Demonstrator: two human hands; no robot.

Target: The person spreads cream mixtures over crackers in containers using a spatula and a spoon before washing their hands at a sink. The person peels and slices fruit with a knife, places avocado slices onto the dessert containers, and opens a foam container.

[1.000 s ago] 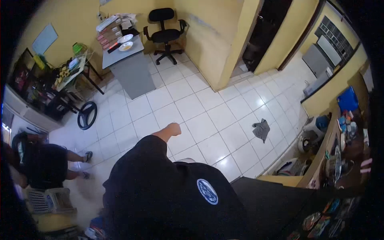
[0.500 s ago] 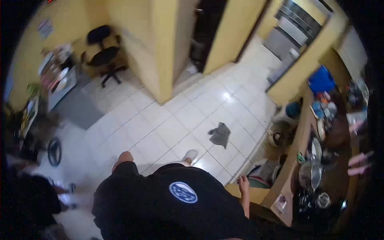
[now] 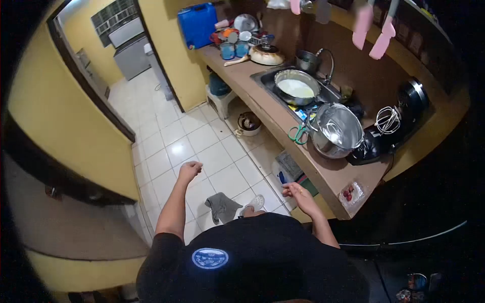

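My left hand (image 3: 190, 171) hangs over the tiled floor with its fingers loosely curled and nothing visible in them. My right hand (image 3: 301, 198) is beside the counter's front edge, its fingers apart and partly stretched, holding nothing. A grey cloth (image 3: 221, 207) lies on the floor between my hands, close to my light-coloured clog (image 3: 256, 203). On the brown counter (image 3: 323, 174), nearest my right hand, are a large metal pot (image 3: 335, 132), green-handled scissors (image 3: 298, 134) and a clear pack of small red fruits (image 3: 349, 193).
A metal basin (image 3: 297, 88) with whitish liquid stands at the sink. Beyond it are a lidded pan (image 3: 267, 55), blue mugs (image 3: 235, 49) and a blue jerrycan (image 3: 197, 25). A black stand mixer (image 3: 399, 118) stands at right. Under the counter sits a pot (image 3: 248, 124). A doorway opens at upper left.
My view has swung right, so the counter now fills the right side and the desk chair is gone from view. My left forearm has come into sight. The floor cloth is nearer my feet.
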